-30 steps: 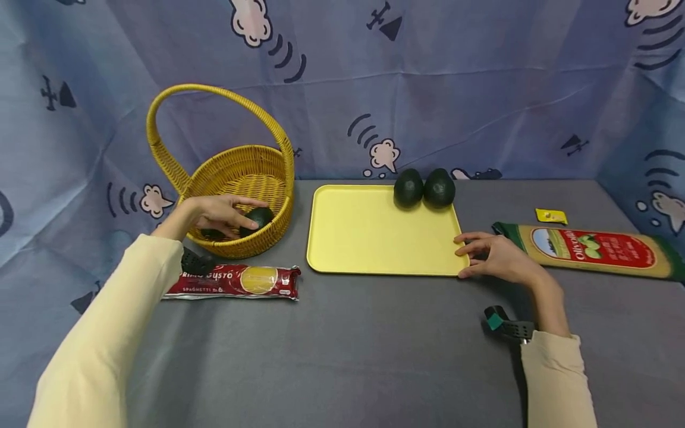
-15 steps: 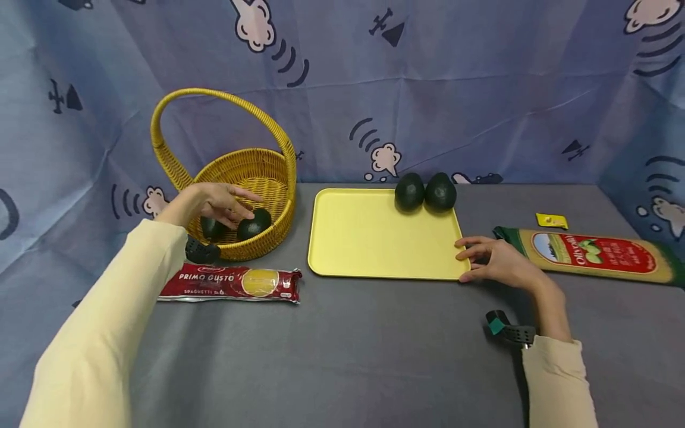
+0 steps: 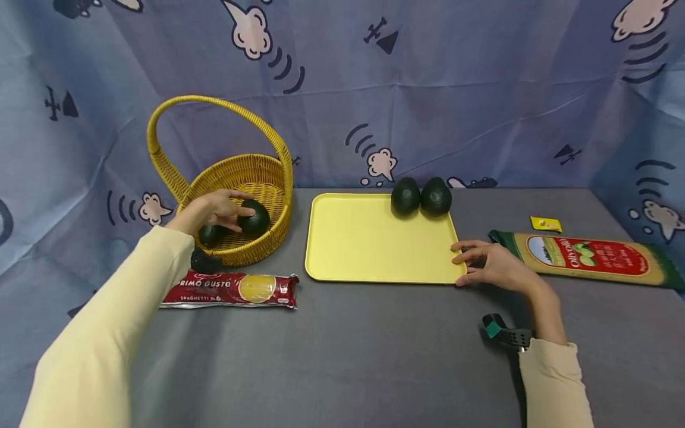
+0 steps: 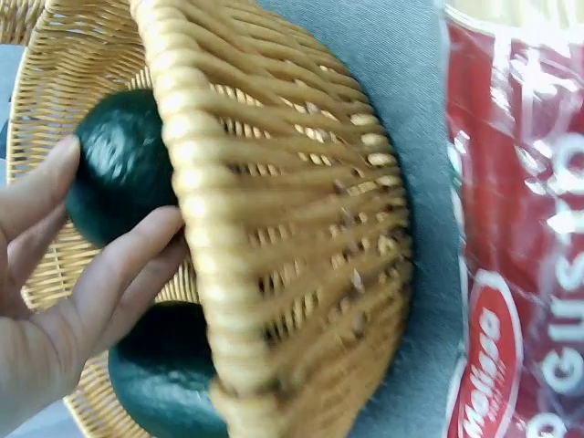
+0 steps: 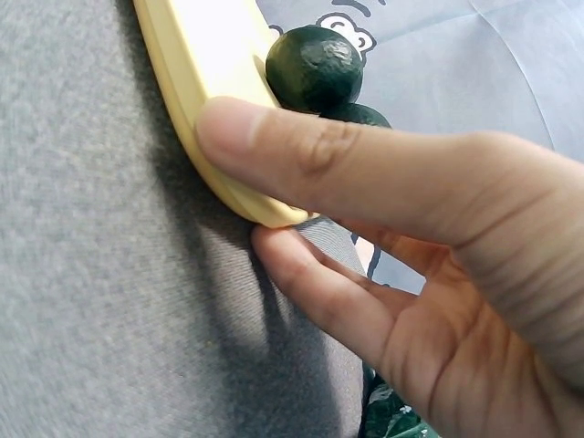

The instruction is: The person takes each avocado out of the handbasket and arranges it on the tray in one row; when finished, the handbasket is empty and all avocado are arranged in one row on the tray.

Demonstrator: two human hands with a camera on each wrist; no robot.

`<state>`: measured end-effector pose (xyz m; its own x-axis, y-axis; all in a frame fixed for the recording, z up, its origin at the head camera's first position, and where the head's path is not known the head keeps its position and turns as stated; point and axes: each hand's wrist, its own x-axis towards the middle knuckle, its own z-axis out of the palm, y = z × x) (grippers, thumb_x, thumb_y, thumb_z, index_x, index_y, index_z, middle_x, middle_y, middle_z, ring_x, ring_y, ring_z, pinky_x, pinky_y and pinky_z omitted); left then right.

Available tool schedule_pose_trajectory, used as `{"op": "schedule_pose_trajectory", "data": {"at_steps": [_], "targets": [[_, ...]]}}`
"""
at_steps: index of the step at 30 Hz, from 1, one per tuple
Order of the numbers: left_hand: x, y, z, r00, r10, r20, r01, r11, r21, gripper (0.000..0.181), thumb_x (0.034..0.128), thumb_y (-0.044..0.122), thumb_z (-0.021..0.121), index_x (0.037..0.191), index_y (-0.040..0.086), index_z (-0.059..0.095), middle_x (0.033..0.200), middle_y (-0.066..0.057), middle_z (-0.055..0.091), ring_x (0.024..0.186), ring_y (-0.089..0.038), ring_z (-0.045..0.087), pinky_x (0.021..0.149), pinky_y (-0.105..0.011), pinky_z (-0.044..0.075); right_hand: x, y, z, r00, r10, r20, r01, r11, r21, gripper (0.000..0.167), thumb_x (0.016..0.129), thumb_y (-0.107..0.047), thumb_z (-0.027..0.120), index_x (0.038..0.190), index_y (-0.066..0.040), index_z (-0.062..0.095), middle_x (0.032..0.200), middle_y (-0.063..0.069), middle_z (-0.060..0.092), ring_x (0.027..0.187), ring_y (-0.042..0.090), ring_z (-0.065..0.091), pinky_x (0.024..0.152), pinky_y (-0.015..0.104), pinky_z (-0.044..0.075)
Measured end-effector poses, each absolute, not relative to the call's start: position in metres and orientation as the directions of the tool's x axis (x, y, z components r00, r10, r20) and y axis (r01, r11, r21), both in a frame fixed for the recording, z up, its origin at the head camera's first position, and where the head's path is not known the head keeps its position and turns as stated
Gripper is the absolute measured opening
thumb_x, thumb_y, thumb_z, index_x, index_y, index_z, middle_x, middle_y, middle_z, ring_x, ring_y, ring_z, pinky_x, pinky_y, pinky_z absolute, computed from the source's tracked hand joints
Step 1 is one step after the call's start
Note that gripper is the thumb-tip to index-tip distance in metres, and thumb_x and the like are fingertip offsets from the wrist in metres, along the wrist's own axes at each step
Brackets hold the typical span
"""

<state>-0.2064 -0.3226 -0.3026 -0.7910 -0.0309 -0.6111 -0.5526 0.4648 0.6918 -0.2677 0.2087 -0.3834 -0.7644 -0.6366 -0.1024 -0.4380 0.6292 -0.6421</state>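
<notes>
Inside the yellow wicker basket (image 3: 246, 255), my left hand (image 3: 222, 208) holds a dark green avocado (image 3: 254, 219) between thumb and fingers. The left wrist view shows the fingertips on opposite sides of this avocado (image 4: 123, 164). A second avocado (image 4: 169, 374) lies beside it in the basket. My right hand (image 3: 497, 266) grips the right front corner of the pale yellow tray (image 3: 374, 238). In the right wrist view the thumb (image 5: 246, 137) presses on the tray rim (image 5: 187, 100), with a finger at its underside. Two more avocados (image 3: 405, 197) (image 3: 436, 197) sit at the tray's back right corner.
A red spaghetti packet (image 3: 235, 290) lies in front of the basket. To the right of the tray are a long pasta packet (image 3: 588, 255) and a small yellow sachet (image 3: 546, 224). Patterned blue cloth (image 3: 342, 89) hangs behind the grey table (image 3: 342, 356).
My left hand has shifted on the avocado in the basket, which now stands a little higher. The right hand keeps its place at the tray corner. The head view has tilted slightly.
</notes>
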Motion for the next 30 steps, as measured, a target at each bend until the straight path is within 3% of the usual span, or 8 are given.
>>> {"op": "schedule_pose_trajectory", "data": {"at_steps": [3,6,9,15,22,26,28,30], "targets": [[-0.211,-0.321,-0.303,-0.769,-0.089,-0.633,-0.603,0.429,0.673,0.062,0.1024,0.016,0.046,0.155,0.008,0.013,0.154,-0.031,0.001,0.107,-0.033,0.058,0.078,-0.028,0.057,-0.267,0.209,-0.386,-0.768,-0.635,-0.088,-0.441,0.622,-0.647,0.043,0.073,-0.026,0.085,0.106,0.0,0.072,0.13,0.019,0.055,0.1,0.025,0.055,0.07,0.017,0.049],[-0.214,-0.321,-0.304,-0.739,-0.099,-0.667,-0.645,0.389,0.658,0.062,0.1033,0.017,0.044,0.155,0.009,0.01,0.155,-0.029,-0.006,0.14,-0.039,0.022,0.082,-0.027,0.056,-0.266,0.208,-0.387,-0.769,-0.634,-0.081,-0.44,0.617,-0.652,0.042,0.073,-0.024,0.085,0.104,0.0,0.072,0.129,0.018,0.055,0.1,0.025,0.056,0.071,0.017,0.05],[-0.216,-0.321,-0.306,-0.728,-0.079,-0.681,-0.656,0.371,0.658,0.062,0.1042,0.017,0.041,0.155,0.01,0.006,0.154,-0.029,-0.012,0.144,-0.038,0.002,0.086,-0.029,0.054,-0.266,0.208,-0.387,-0.768,-0.632,-0.099,-0.431,0.626,-0.65,0.044,0.073,-0.027,0.085,0.106,-0.001,0.072,0.131,0.017,0.055,0.104,0.027,0.056,0.073,0.019,0.051],[-0.217,-0.309,-0.313,-0.779,-0.098,-0.619,-0.602,0.392,0.696,0.062,0.1026,0.018,0.046,0.155,0.011,0.014,0.156,-0.027,-0.002,0.139,-0.041,0.025,0.085,-0.034,0.056,-0.266,0.208,-0.386,-0.769,-0.628,-0.12,-0.426,0.644,-0.636,0.045,0.074,-0.029,0.084,0.108,-0.001,0.072,0.132,0.017,0.054,0.103,0.026,0.056,0.074,0.02,0.051],[-0.222,-0.302,-0.32,-0.804,-0.133,-0.58,-0.583,0.366,0.725,0.066,0.0983,0.017,0.056,0.154,0.014,0.021,0.158,-0.021,-0.004,0.138,-0.039,0.028,0.092,-0.041,0.051,-0.267,0.209,-0.386,-0.772,-0.625,-0.118,-0.422,0.642,-0.64,0.045,0.074,-0.028,0.084,0.108,-0.002,0.072,0.133,0.016,0.054,0.103,0.025,0.057,0.075,0.02,0.051],[-0.22,-0.305,-0.321,-0.827,-0.113,-0.551,-0.553,0.336,0.762,0.067,0.0971,0.013,0.057,0.154,0.012,0.021,0.157,-0.025,0.001,0.092,-0.024,0.063,0.088,-0.039,0.054,-0.268,0.21,-0.385,-0.773,-0.623,-0.118,-0.42,0.642,-0.642,0.046,0.074,-0.028,0.084,0.109,-0.002,0.071,0.133,0.016,0.053,0.1,0.024,0.056,0.074,0.02,0.05],[-0.218,-0.307,-0.322,-0.846,-0.107,-0.522,-0.526,0.326,0.785,0.066,0.0966,0.012,0.058,0.153,0.012,0.023,0.156,-0.026,0.007,0.06,-0.013,0.055,0.081,-0.036,0.057,-0.269,0.21,-0.385,-0.773,-0.624,-0.116,-0.42,0.64,-0.644,0.046,0.074,-0.028,0.084,0.109,-0.002,0.072,0.133,0.016,0.053,0.098,0.023,0.056,0.073,0.02,0.05],[-0.216,-0.309,-0.321,-0.864,-0.087,-0.496,-0.498,0.297,0.815,0.066,0.0969,0.011,0.057,0.153,0.011,0.023,0.155,-0.028,0.006,0.067,-0.016,0.063,0.079,-0.035,0.057,-0.269,0.21,-0.385,-0.772,-0.626,-0.113,-0.422,0.638,-0.645,0.045,0.074,-0.028,0.084,0.109,-0.002,0.072,0.133,0.016,0.053,0.097,0.022,0.056,0.073,0.02,0.05]]}}
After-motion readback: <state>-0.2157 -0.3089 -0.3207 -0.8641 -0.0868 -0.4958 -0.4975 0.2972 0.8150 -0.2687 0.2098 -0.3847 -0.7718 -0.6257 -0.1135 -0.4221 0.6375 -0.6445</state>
